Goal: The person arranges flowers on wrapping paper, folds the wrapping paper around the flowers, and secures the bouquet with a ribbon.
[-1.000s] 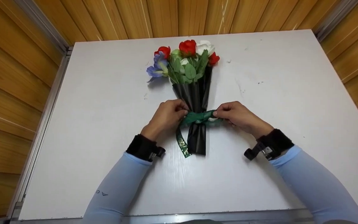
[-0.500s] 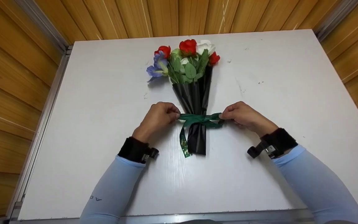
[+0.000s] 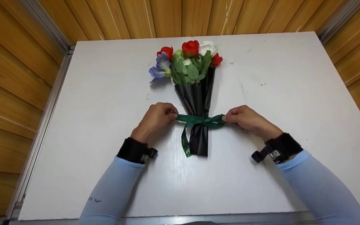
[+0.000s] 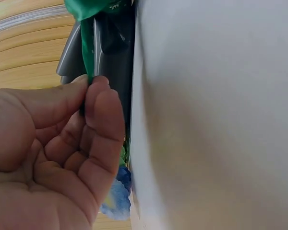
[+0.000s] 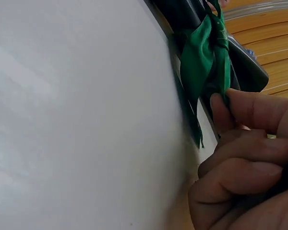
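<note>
A bouquet with red, white and blue-violet flowers (image 3: 190,48) lies on the white table, its stems in black wrapping (image 3: 195,97). Around the narrow part runs a green ribbon (image 3: 195,119), knotted at the front, with one tail hanging toward the near end. My left hand (image 3: 157,118) pinches the ribbon's left part between thumb and forefinger; the left wrist view shows the green strip (image 4: 87,48) running up from those fingertips. On the other side my right hand (image 3: 245,120) pinches a ribbon loop (image 5: 223,72), its other fingers curled beneath.
The white tabletop (image 3: 111,78) extends around the bouquet. Wood-patterned panels (image 3: 195,17) rise behind it and at both sides, with metal framing (image 3: 47,112) along the left edge.
Both hands have moved apart, the left going left and the right going right. The ribbon between them has been drawn out straighter and its knot looks tighter. The bouquet stays in place.
</note>
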A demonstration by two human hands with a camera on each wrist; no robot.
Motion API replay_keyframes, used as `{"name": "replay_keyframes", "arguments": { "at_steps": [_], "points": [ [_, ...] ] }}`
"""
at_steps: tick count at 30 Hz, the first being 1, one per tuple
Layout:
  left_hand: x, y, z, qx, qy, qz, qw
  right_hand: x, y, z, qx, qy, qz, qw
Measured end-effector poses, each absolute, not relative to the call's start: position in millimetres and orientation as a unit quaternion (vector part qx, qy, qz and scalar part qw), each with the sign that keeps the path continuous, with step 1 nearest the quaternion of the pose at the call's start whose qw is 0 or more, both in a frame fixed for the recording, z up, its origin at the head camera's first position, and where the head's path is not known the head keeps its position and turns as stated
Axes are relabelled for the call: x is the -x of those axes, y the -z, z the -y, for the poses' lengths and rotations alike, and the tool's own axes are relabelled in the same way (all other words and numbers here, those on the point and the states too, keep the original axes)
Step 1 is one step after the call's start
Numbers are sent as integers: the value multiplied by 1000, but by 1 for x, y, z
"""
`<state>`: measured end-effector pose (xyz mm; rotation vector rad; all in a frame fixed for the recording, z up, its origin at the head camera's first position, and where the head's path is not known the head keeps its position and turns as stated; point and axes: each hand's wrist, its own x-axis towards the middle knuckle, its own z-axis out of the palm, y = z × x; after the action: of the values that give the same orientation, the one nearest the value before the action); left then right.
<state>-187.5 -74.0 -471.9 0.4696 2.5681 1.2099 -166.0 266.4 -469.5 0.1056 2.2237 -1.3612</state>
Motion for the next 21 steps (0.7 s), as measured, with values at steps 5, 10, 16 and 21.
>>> {"name": "replay_keyframes", "arguments": {
  "at_steps": [5, 10, 16, 21],
  "points": [
    [189, 471, 69, -172, -423, -880, 130, 158, 472, -255, 0, 574, -799, 179],
    [189, 469, 63, -183, -417, -882, 118, 156, 472, -239, 26, 640, -757, 128],
    [191, 470, 60, -203, -414, -881, 108, 151, 470, -226, 29, 702, -706, 90],
    [193, 471, 63, -212, -424, -874, 103, 149, 468, -220, 47, 713, -693, 97]
  ]
}}
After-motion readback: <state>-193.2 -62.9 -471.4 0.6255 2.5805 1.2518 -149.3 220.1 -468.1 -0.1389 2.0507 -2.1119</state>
